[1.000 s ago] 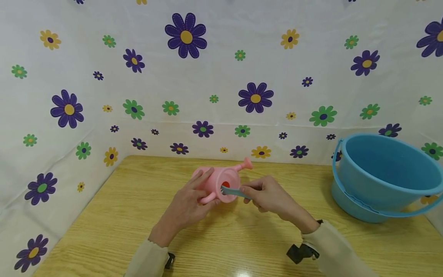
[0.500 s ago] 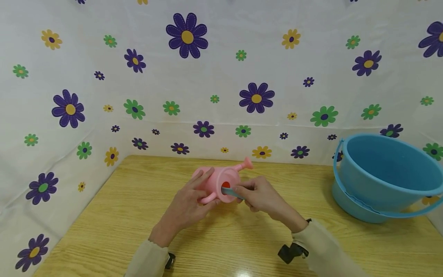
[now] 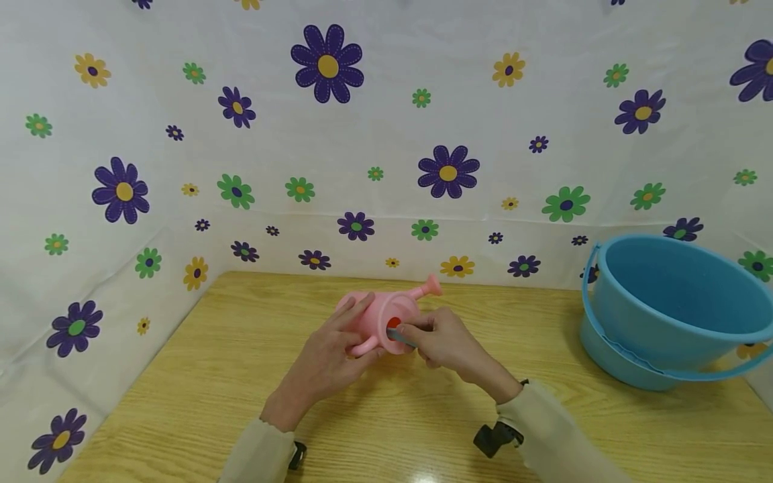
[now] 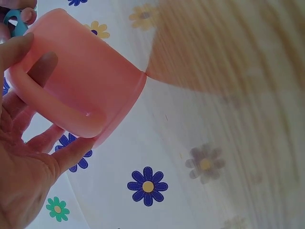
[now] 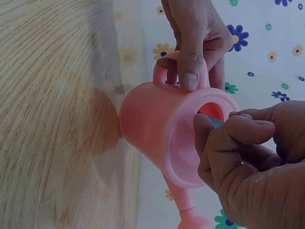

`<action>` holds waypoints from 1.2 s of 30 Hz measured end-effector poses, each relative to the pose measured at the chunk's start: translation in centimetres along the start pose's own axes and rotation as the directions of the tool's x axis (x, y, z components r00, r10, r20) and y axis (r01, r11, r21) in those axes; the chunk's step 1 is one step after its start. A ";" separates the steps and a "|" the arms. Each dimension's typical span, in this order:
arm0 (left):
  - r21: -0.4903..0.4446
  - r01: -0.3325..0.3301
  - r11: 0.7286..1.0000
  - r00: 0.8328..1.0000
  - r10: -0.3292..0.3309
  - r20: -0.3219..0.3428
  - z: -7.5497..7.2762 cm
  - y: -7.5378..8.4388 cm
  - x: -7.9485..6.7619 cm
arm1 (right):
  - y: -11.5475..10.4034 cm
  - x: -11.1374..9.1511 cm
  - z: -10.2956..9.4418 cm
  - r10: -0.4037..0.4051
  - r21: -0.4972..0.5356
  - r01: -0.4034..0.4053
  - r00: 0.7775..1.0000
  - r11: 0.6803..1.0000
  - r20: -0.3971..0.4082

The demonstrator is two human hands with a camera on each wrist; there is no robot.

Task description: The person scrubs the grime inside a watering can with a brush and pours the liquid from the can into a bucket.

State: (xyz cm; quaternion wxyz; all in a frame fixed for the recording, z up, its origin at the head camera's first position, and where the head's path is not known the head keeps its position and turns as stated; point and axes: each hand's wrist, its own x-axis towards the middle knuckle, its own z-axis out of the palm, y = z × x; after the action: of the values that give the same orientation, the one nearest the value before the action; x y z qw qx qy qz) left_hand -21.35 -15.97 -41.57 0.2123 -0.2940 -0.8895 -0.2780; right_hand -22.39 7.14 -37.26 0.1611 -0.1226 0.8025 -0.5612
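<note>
A pink watering can (image 3: 371,325) leans over on the wooden table, its open mouth turned toward the right and its spout (image 3: 417,291) pointing back right. My left hand (image 3: 329,355) grips it around the handle and side, thumb near the rim in the right wrist view. Something red (image 3: 394,323) shows inside the mouth. My right hand (image 3: 447,345) pinches a slim light-blue plastic tool (image 3: 402,337) whose tip reaches into the can. A ring-shaped end of this tool (image 4: 19,29) appears in the left wrist view; its far tip is hidden inside.
On the right of the table (image 3: 199,376) stands a large blue bucket (image 3: 646,355) with its handle hanging down in front. A white cloth (image 3: 374,121) printed with flowers forms the backdrop behind and at the left.
My right hand has moved left toward the can, and the blue tool has gone deeper into its mouth. My left hand and the watering can have stayed in place.
</note>
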 end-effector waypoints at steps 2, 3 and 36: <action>-0.002 -0.002 1.000 1.000 0.002 -0.004 0.0 0.0 0.0 | 0.1 0.0 0.0 0.004 -0.006 -0.004 1.000 1.000 -0.005; 0.000 -0.002 1.000 1.000 0.002 -0.006 0.0 0.1 0.0 | 0.1 0.0 0.0 0.004 -0.010 -0.004 1.000 1.000 -0.005; -0.002 0.026 1.000 1.000 -0.025 0.018 0.2 0.0 -0.1 | -0.6 -2.5 -2.1 -0.161 -0.341 0.135 0.986 0.930 -0.049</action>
State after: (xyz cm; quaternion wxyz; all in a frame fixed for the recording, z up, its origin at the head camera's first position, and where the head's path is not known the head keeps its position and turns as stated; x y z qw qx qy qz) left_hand -21.31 -15.93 -41.77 0.2004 -0.2853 -0.8947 -0.2792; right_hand -20.90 9.67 -35.73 0.0645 -0.1872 0.8805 -0.4307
